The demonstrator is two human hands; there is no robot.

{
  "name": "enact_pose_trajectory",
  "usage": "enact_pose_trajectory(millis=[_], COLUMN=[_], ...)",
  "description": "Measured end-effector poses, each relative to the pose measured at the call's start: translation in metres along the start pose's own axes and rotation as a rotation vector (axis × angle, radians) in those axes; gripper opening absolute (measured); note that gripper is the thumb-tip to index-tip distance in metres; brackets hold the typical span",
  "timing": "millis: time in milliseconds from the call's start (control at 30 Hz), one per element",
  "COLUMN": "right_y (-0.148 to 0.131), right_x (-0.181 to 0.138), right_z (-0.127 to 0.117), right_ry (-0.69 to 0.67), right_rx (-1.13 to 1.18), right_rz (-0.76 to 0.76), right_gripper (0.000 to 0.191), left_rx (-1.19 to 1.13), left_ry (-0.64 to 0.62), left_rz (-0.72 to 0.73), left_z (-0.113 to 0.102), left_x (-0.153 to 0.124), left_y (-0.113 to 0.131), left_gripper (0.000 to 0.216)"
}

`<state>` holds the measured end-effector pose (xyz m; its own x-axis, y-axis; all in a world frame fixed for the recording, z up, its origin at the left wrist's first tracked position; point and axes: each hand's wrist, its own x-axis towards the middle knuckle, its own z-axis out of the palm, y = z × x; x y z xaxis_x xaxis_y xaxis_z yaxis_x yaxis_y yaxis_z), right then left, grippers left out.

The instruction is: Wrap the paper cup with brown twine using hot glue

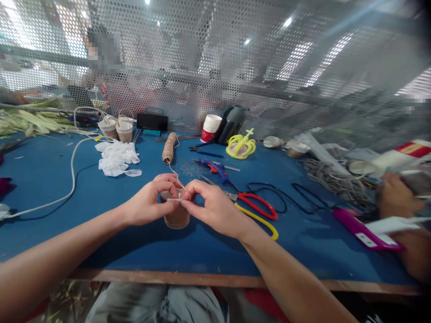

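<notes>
Between my hands at the table's near middle stands a brown twine-wrapped cup [177, 220], its upper part largely covered by my fingers. My left hand [146, 204] is closed, its thumb and fingers pinching a thin white strip [173, 199] at the cup's rim; whether this strip is part of the rim I cannot tell. Twine [173, 170] runs from a brown twine spool [169, 150] to my right hand [212, 208], whose thumb and fingertips pinch it over the cup. Red-and-yellow-handled scissors [257, 204] lie just right of my right hand.
A blue glue gun [215, 168], pliers [207, 151], a yellow crown-shaped piece [241, 146] and stacked paper cups [210, 128] lie beyond. White lace [117, 157] and wrapped cups [124, 130] are left. Another person's hand [392, 195] is right, near a purple power strip [367, 231].
</notes>
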<state>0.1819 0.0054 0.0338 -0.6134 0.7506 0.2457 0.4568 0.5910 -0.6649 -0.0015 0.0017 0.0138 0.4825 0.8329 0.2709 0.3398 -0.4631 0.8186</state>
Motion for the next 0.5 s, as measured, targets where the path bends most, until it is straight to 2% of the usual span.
enact_pose_trajectory(millis=[133, 267, 367, 500], right_y=[-0.002, 0.001, 0.005, 0.001], right_x=[0.001, 0.005, 0.013, 0.031], right_z=[0.001, -0.002, -0.008, -0.018], right_ry=[0.019, 0.063, 0.074, 0.072], right_rx=[0.001, 0.132, 0.271, 0.381], right_rz=[-0.01, -0.013, 0.058, 0.169], right_gripper=[0.006, 0.005, 0.009, 0.015], left_rx=[-0.05, -0.119, -0.14, -0.195], left_ry=[0.0, 0.0, -0.001, -0.038], left_rz=[-0.015, -0.041, -0.063, -0.003], left_z=[-0.001, -0.001, 0.001, 0.004], left_x=[0.0, 0.0, -0.001, -0.003], left_y=[0.002, 0.001, 0.0, 0.003], left_gripper=[0.013, 0.01, 0.008, 0.01])
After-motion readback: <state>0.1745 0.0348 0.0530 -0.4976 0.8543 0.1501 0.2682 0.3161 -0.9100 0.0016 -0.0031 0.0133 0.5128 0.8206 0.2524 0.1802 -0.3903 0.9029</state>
